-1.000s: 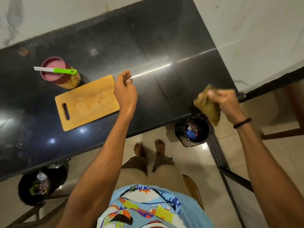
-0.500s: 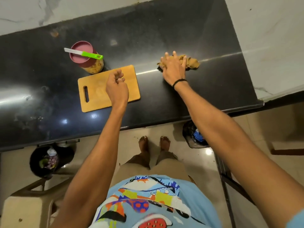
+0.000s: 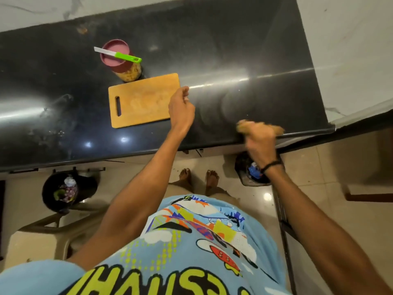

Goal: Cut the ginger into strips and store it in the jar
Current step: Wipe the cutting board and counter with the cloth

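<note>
Counter: a glossy black countertop (image 3: 234,50), seen from above.
Cutting board: a wooden board (image 3: 143,101) lay flat, its surface bare.
Jar: a clear jar (image 3: 130,72) stood just behind the board's far edge, closed with a maroon lid (image 3: 116,62); yellowish contents showed through its wall.
Knife: a green-handled knife (image 3: 119,55) lay across the lid.
Left hand: the left hand (image 3: 180,109) hovered at the board's right edge, fingers loosely curled, nothing visible in them.
Right hand: blurred, the right hand (image 3: 259,141) clutched a brownish cloth (image 3: 246,125) at the counter's front edge.
Floor: a black bin (image 3: 49,194) stood below.
</note>
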### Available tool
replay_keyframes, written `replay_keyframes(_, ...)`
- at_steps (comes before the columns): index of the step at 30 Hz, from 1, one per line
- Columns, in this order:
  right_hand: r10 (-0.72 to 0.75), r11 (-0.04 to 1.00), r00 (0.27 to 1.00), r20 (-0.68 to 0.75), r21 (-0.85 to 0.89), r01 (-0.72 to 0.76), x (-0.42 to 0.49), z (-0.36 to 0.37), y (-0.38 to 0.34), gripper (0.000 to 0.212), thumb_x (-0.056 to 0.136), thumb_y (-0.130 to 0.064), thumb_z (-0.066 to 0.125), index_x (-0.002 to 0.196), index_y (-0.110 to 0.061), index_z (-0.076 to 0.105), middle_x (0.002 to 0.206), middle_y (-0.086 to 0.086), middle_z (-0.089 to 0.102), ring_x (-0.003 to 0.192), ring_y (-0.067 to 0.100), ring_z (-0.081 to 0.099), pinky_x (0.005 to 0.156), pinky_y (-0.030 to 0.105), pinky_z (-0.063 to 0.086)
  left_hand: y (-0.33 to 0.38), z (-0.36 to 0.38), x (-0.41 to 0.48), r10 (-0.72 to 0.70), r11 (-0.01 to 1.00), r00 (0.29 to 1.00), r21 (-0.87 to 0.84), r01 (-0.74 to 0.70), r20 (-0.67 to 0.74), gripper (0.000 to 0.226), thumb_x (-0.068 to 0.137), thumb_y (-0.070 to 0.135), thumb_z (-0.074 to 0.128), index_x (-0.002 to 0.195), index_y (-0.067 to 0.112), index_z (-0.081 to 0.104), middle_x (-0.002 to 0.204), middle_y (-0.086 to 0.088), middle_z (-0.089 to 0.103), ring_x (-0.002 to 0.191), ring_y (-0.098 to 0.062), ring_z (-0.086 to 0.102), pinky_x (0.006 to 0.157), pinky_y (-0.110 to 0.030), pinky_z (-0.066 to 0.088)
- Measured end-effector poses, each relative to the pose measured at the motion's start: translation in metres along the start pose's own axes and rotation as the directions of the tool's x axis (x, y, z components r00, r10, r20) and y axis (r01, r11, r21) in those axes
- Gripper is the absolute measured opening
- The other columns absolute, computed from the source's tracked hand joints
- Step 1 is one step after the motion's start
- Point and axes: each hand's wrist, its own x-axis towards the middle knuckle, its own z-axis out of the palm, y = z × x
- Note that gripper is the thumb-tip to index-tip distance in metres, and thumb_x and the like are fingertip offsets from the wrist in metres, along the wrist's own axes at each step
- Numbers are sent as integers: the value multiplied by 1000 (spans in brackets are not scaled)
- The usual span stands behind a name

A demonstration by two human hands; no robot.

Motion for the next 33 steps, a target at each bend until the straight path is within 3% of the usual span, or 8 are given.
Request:
replay_keyframes(3, 684, 729, 647, -336, 339, -595, 31, -38, -1, 32, 100, -35, 48, 107, -13, 70, 97, 5, 73, 86, 15, 64, 77, 19, 47, -11, -25, 7, 32, 992, 999, 121, -29, -24, 41, 94, 7, 51, 135, 8, 58, 133, -9, 63, 125, -23, 55, 106, -30, 40)
replay_keyframes(5, 757, 653, 554, -347, 439, -617, 52, -43, -21, 42, 98, -43, 50, 101, -6, 70, 89, 5, 71, 78, 12, 62, 67, 12, 43, -32, -47, 16, -9, 947, 999, 319, 21, -40, 52, 93, 28, 61, 141, 12, 51, 141, -11, 56, 133, -30, 47, 110, -40, 35)
replay_keyframes(10, 577, 814, 802, -155, 191, -549, 72, 19, -77, 37, 89, -48, 59, 90, -13, 71, 86, 9, 71, 81, 30, 63, 67, 32, 44, -84, -114, 49, -416, 753, 901, 509, 418, -125, 121, 64, 75, 76, 159, 26, 17, 166, -14, 10, 151, -42, 7, 121, -58, 13)
replay_keyframes(15, 394, 883, 919, 26, -290, -370, 50, 84, -116, 31, 90, -22, 60, 118, -8, 66, 121, 12, 63, 118, 33, 49, 99, 47, 41, -98, -146, 70, -544, 715, 839, 529, 456, 11, 136, 52, 82, 78, 158, 37, 6, 166, -15, 2, 149, -46, 6, 117, -64, 19)
replay_keyframes(20, 125, 986, 981, -149, -89, -139, 31, 116, -187, 23, 87, -21, 66, 107, -11, 70, 100, 11, 67, 105, 32, 56, 94, 47, 42, -93, -148, 78, -511, 694, 860, 586, 418, -9, 133, 51, 79, 80, 156, 29, 18, 163, -17, 9, 149, -41, 12, 111, -60, 28)
replay_keyframes(24, -285, 958, 947, 147, 71, 277, 2, 186, -284, 31, 95, -14, 53, 123, -7, 64, 126, 16, 60, 122, 37, 49, 104, 52, 33, -93, -152, 86, -546, 669, 838, 597, 443, -9, 136, 49, 77, 83, 155, 25, 15, 162, -18, 9, 149, -39, 12, 111, -58, 29)
replay_keyframes(28, -273, 962, 927, 258, 75, 263, -9, 213, -310, 42, 91, -18, 54, 131, -5, 57, 141, 13, 51, 138, 32, 36, 115, 50, 22, -92, -152, 92, -557, 665, 831, 606, 437, 12, 136, 50, 76, 84, 154, 20, 15, 160, -19, 12, 147, -39, 14, 111, -58, 29)
replay_keyframes(33, -17, 991, 999, 51, -129, 23, -2, 160, -216, 53, 82, -4, 54, 135, -3, 54, 138, 15, 54, 129, 34, 47, 112, 50, 31, -90, -153, 89, -537, 670, 844, 604, 431, -7, 131, 46, 75, 86, 148, 20, 24, 148, -16, 27, 137, -35, 29, 103, -53, 36)
